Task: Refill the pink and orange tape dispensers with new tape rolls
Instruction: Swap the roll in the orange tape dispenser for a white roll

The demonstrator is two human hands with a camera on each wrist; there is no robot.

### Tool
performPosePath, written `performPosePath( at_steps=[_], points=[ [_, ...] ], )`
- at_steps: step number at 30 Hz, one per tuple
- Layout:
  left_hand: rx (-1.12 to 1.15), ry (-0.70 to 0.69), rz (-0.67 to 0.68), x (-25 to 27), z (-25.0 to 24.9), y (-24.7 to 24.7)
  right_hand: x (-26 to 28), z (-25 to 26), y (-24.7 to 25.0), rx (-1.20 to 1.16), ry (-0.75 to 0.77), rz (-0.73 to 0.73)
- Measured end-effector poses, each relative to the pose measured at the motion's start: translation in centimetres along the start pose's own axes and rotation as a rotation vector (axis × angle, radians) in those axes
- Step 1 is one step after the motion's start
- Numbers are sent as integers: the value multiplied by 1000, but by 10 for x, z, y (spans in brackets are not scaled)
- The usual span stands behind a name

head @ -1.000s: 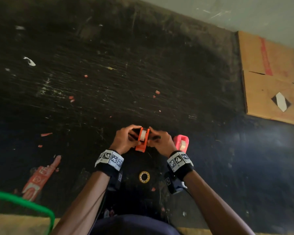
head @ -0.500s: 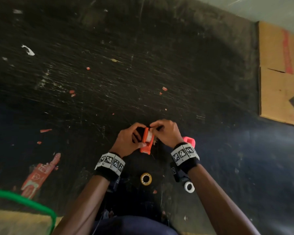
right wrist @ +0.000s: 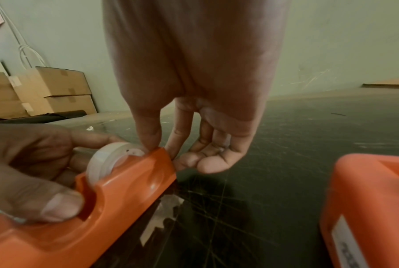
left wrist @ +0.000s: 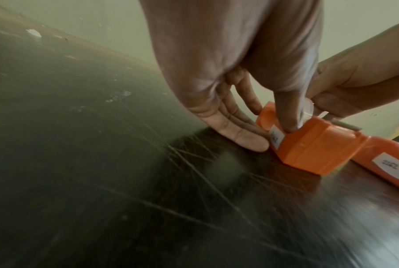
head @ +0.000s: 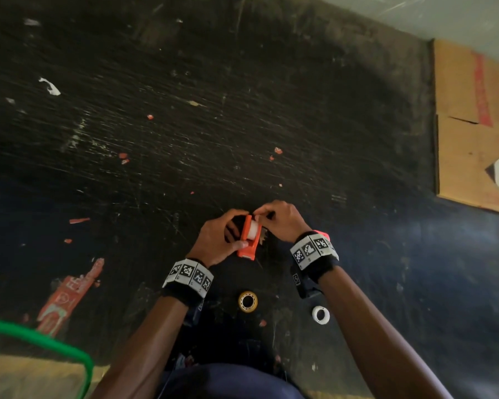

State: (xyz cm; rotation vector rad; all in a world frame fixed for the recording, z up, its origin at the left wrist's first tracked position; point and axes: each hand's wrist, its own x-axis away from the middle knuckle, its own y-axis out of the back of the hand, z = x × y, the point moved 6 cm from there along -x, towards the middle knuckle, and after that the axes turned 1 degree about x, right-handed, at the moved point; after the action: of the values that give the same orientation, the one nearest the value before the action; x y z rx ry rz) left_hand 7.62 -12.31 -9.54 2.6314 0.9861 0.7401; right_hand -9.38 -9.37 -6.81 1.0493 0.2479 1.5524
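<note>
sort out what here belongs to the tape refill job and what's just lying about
Job:
orange dispenser, held by left hand
white roll seated in it, right hand pinching at it
pink dispenser
yellow-cored ring
white ring

Lying about:
cardboard box
red wrapper
green tube
red scraps

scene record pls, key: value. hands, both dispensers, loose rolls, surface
left hand: grips orange dispenser, steadying it on the table
right hand: fingers pinch at the far end of the white tape roll
white tape roll: seated in orange dispenser
pink dispenser: on table, mostly hidden behind right wrist
loose rolls: yellow-cored roll and white roll, flat on table near the person
surface: scratched black table
</note>
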Motion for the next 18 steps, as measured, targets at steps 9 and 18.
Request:
performPosePath(
  at_steps=[9,18],
  points=[
    [2,-12,13,1,-2,0,6,1,4,-20,36,4],
    [22,-40,-4,2,-1,1,15,6,8,-25,36,-86]
  ],
)
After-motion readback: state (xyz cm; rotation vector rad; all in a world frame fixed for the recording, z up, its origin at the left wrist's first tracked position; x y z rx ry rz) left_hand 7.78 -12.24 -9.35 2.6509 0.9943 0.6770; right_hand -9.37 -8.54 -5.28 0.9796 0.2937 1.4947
